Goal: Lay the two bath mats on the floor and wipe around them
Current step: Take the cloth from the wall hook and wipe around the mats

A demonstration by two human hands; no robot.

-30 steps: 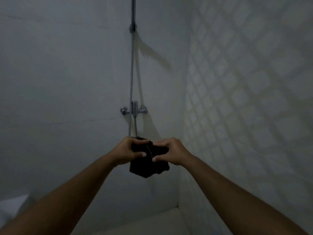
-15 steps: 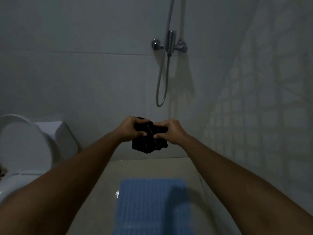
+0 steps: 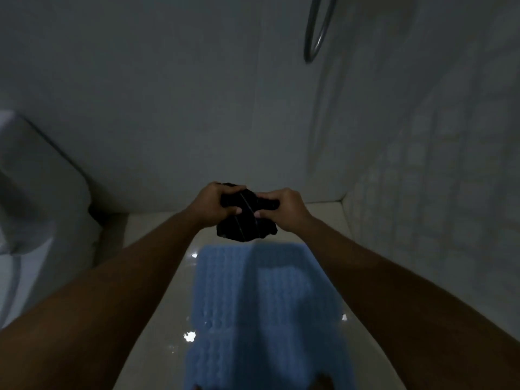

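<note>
A blue ribbed bath mat (image 3: 264, 311) lies flat on the pale wet floor (image 3: 160, 327) below my arms. Both arms reach forward over it. My left hand (image 3: 213, 204) and my right hand (image 3: 284, 209) together clutch a bunched black cloth (image 3: 244, 223), held in the air above the mat's far end. Only one mat is in view. The scene is dim and a little blurred.
A white toilet (image 3: 39, 209) stands at the left against the plain back wall. A tiled wall (image 3: 433, 192) closes the right side. A loop of shower hose (image 3: 316, 35) hangs at the top right. The floor shows wet glints beside the mat.
The view has tilted down from the shower fittings to the floor, bringing the blue mat and toilet into sight. Both hands keep the same grip on the black cloth.
</note>
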